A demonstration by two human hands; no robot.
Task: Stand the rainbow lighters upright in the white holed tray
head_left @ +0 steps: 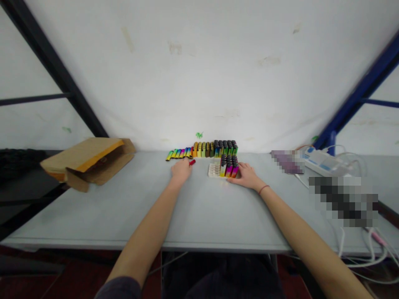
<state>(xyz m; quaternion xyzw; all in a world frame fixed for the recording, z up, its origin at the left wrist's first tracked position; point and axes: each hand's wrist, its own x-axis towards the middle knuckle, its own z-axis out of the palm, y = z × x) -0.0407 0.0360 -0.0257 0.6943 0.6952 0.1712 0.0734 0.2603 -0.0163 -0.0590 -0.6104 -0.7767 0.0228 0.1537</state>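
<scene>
My left hand (181, 169) is closed on a small red lighter (192, 162) that sticks out to the right of the fingers. My right hand (248, 177) grips the right end of a white tray (213, 169), thumb in front and fingers round the side. Upright lighters (229, 166) with black tops fill the tray's right part; its left part shows bare round slots. Just beyond my left hand lies a slanted row of multicoloured lighters (178, 153). Behind the tray stand more upright lighters, yellow ones (203, 149) and green ones (226, 148), near the wall.
An open brown paper bag (90, 162) lies at the left on the grey table (205, 216). On the right are a purple blurred item (288, 161), a white power strip (322, 161), a pixelated dark object (343, 201) and white cables. A white wall (202, 83) bounds the back.
</scene>
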